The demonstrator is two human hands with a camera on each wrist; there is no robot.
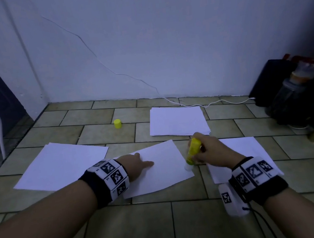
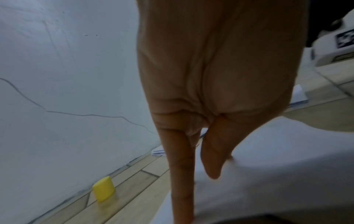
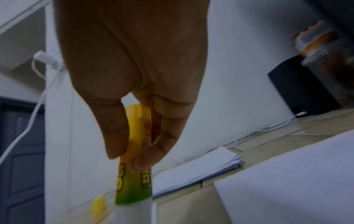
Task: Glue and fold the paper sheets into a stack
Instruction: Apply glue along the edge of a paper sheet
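**Four lots of paper, one sheet under the glue**

Four lots of paper lie on the tiled floor point(image 1: 125, 230). The middle sheet point(image 1: 163, 169) is being worked on. The left hand point(image 1: 135, 163) lies flat on it with fingers straight, pinning it down. The right hand point(image 1: 210, 150) grips a yellow glue stick point(image 1: 193, 151), held tilted with its white tip down on the sheet's right edge, near the closer corner.

As a judgement, the task is at an early or middle stage: glue is going onto this sheet, and it shows no fold. A thick pile of paper point(image 1: 178, 123) sits farther back towards the wall; whether it is finished work or fresh supply cannot be told. A large sheet point(image 1: 59, 165) lies to the left and another sheet point(image 1: 244, 154) to the right, partly under the right wrist. Both look flat and unfolded, so gluing, folding and stacking likely remain for them.

The glue stick's yellow cap point(image 1: 117, 123) stands on the floor near the wall, apart from the papers.

Only the head view shows all the papers together and where the tip meets the sheet. The right wrist view shows the thumb and fingers point(image 3: 116, 136) pinching the stick's barrel, and the pile's many layered edges. The left wrist view shows the straight fingers point(image 2: 180, 174) resting on the paper, blurred.
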